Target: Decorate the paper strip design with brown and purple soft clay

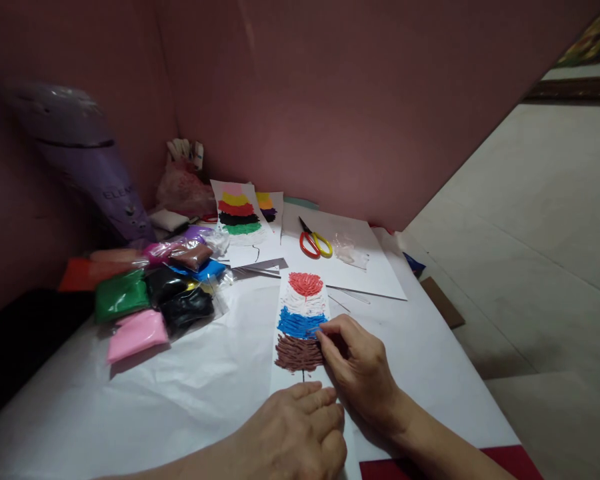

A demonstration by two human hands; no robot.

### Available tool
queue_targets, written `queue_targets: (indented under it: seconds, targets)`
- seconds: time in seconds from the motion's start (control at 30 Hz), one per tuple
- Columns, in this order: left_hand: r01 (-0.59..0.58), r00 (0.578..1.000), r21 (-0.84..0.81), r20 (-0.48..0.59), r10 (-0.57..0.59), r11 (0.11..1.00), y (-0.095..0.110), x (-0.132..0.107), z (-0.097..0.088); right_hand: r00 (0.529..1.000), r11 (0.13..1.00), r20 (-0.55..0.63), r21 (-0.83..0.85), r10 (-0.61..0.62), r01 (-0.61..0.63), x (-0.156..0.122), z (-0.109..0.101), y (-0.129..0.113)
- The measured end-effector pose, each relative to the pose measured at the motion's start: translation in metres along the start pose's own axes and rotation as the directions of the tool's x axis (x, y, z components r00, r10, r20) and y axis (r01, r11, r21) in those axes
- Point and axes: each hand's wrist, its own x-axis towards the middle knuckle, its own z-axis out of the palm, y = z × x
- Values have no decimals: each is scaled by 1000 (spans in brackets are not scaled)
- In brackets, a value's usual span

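Note:
A narrow white card (305,375) lies before me with a leaf-like shape of stacked clay bands: red on top, then white, blue and brown, above a thin black stem line. My left hand (300,430) rests palm down across the card's lower part, fingers loosely bent and lying on it. At the right side of the blue band (300,323), my right hand (363,363) is pinched, thumb and forefinger together. What it holds is too small to make out. Red-and-yellow-handled scissors (316,245) lie beyond the card.
Bagged clay packets, including a green one (123,295) and a pink one (138,335), are piled at left. Behind them stands a purple wrapped cylinder (95,160). Another banded card (240,213) leans near the wall. A white board (375,267) bears a plastic scrap (350,252).

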Motion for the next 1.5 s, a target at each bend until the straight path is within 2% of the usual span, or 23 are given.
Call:
queue_targets:
  seconds: [0.23, 0.4, 0.7, 1.03, 1.2, 1.4, 1.5]
  targets:
    - [2, 998, 2, -57, -2, 1000, 0, 1, -3, 1000, 1000, 14, -3, 10, -9, 1, -2, 2]
    - [5, 1000, -7, -6, -5, 1000, 0, 1, -3, 999, 1000, 39, -12, 27, -27, 2, -5, 1]
    - [11, 1000, -8, 17, -11, 1000, 1, 1, -3, 998, 998, 55, -49, 44, -41, 3, -12, 2]
    - [3, 1000, -38, -9, -4, 999, 0, 2, -8, 996, 996, 56, -75, 62, -58, 4, -16, 5]
    - [4, 996, -62, -85, -9, 998, 0, 4, -11, 996, 994, 66, -91, 65, -59, 4, -19, 6]
    - [-2, 997, -72, -81, -4, 997, -1, 7, -14, 998, 993, 51, -111, 48, -42, 6, -22, 8]
    - [8, 998, -71, -69, -13, 997, -1, 5, -11, 999, 995, 7, -95, 31, -31, 4, -25, 8]
